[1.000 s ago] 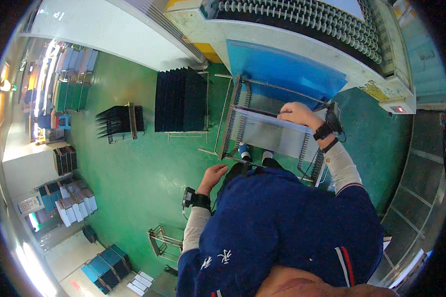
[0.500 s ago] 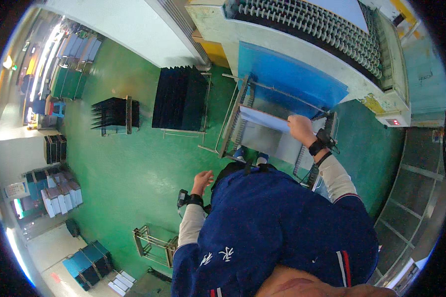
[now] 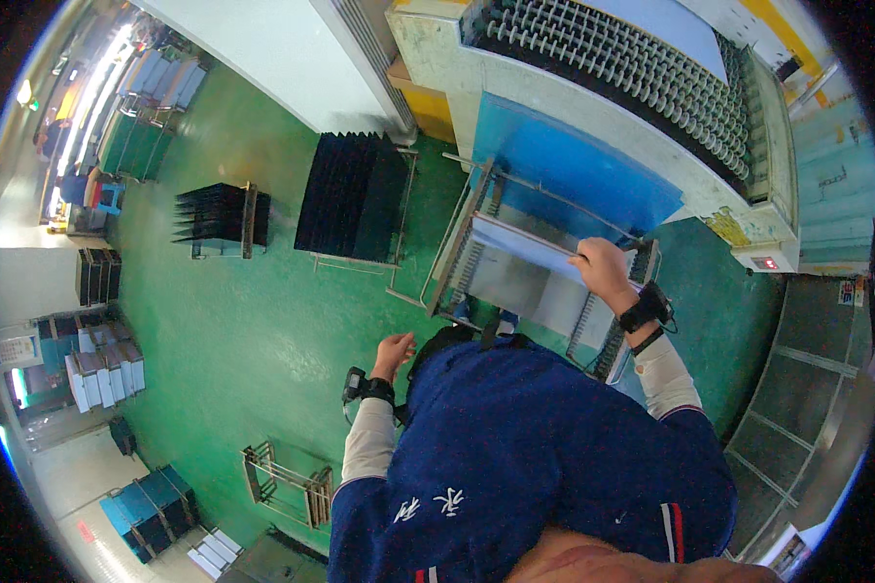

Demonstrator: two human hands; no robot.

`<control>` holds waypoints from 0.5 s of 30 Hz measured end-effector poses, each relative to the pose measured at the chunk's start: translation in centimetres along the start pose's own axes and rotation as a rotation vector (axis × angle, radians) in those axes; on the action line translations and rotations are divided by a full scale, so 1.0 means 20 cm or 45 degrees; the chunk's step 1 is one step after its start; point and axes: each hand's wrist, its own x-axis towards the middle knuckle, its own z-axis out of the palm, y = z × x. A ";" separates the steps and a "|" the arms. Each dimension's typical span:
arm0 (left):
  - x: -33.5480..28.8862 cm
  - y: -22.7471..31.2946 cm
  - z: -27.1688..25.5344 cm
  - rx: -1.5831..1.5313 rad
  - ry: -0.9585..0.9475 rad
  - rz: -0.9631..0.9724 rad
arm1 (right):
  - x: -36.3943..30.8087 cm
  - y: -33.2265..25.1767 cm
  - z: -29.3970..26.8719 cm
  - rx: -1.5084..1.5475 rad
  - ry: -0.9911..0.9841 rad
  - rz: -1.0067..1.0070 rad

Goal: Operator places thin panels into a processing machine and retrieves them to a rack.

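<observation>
Right hand (image 3: 605, 274) grips the panel (image 3: 523, 243) by its edge within the rack (image 3: 457, 251); left hand (image 3: 393, 356), loosely curled, seems empty, left of the rack. Panel looks thin, stiff, probably light; edges suit gripping.

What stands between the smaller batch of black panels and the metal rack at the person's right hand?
In the head view, a larger batch of black panels stands between the smaller batch and the metal rack by the right hand.
</observation>
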 end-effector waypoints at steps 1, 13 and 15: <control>0.00 0.00 0.00 -0.006 -0.017 0.020 | 0.00 -0.01 -0.01 -0.016 -0.048 0.010; -0.01 -0.03 -0.03 -0.077 0.008 -0.028 | 0.11 -0.13 -0.83 0.032 0.502 -0.054; 0.00 -0.02 -0.02 -0.053 0.012 -0.038 | 0.09 -0.03 -0.98 0.141 0.616 0.178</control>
